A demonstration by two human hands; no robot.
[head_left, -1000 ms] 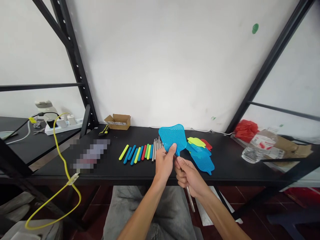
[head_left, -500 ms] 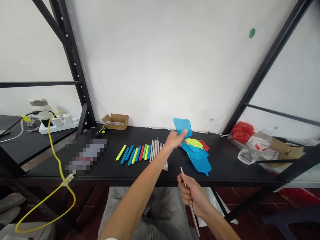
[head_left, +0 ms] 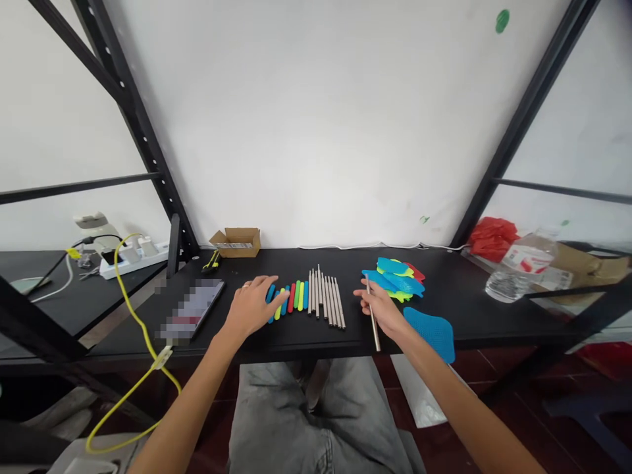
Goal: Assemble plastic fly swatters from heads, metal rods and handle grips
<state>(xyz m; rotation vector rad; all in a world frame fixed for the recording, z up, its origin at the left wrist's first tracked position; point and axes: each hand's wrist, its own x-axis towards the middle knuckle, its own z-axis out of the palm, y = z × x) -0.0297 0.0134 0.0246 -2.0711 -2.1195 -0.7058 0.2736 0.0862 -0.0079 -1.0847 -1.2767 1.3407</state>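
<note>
My left hand (head_left: 251, 307) is palm down over the left end of a row of coloured handle tubes (head_left: 299, 295), fingers spread, hiding part of the row. Held in my right hand (head_left: 388, 312) is a thin metal rod (head_left: 375, 330), slanting down toward me over the table's front. Between the hands lies a bunch of similar metal rods (head_left: 326, 296), side by side. Beyond my right hand is a pile of blue, yellow-green and red fly swatter heads (head_left: 402, 282). One blue swatter head (head_left: 430, 330) lies apart at the front edge, partly behind my right forearm.
A phone (head_left: 193, 309) with a blurred screen lies left on the black table (head_left: 291, 342), a yellow cable (head_left: 139, 322) running from it. Behind are a small open cardboard box (head_left: 239, 243) and a yellow-black cutter (head_left: 211, 262). A plastic bottle (head_left: 523, 263) stands at right.
My left hand has let go of a blue swatter head and moved left to the coloured handles. My right hand, still gripping the metal rod, has risen over the table. The view has shifted.
</note>
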